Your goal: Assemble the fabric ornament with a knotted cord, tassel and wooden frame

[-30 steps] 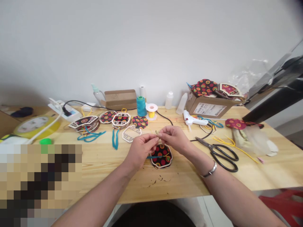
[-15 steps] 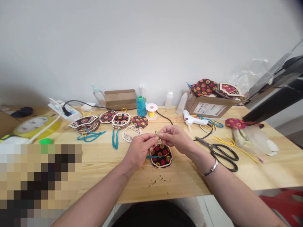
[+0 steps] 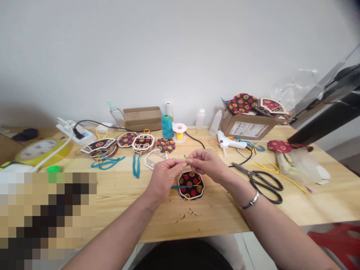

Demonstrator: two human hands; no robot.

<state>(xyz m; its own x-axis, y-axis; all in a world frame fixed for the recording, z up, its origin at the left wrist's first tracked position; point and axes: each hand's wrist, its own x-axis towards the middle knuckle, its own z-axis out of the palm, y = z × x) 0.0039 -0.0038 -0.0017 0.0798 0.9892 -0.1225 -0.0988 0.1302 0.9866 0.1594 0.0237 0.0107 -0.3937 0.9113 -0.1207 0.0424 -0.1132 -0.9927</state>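
Observation:
My left hand (image 3: 165,176) and my right hand (image 3: 205,164) meet in the middle, fingertips pinched together on a thin yellowish cord (image 3: 185,157). A small bit of it sticks up between them. Just below lies a fabric-covered ornament (image 3: 190,191), dark with red and orange flowers, in a pale scalloped frame. A teal tassel (image 3: 181,186) and a short yellow end lie across its face. Past my left hand rests a bare wooden lattice frame (image 3: 152,161), with a round fabric piece (image 3: 165,145) partly under it or beside it.
Black-handled scissors (image 3: 266,183) and a white glue gun (image 3: 229,142) lie to the right. Teal thread (image 3: 167,126) and a yellow cord spool (image 3: 179,133) stand behind. Finished-looking ornaments are stacked at left (image 3: 99,146); a cardboard box (image 3: 247,127) holds more. Dark scraps (image 3: 184,216) dot the front.
My fingertips have drawn slightly closer together, and the cord loop between them looks smaller and narrower. The ornament below stays in place.

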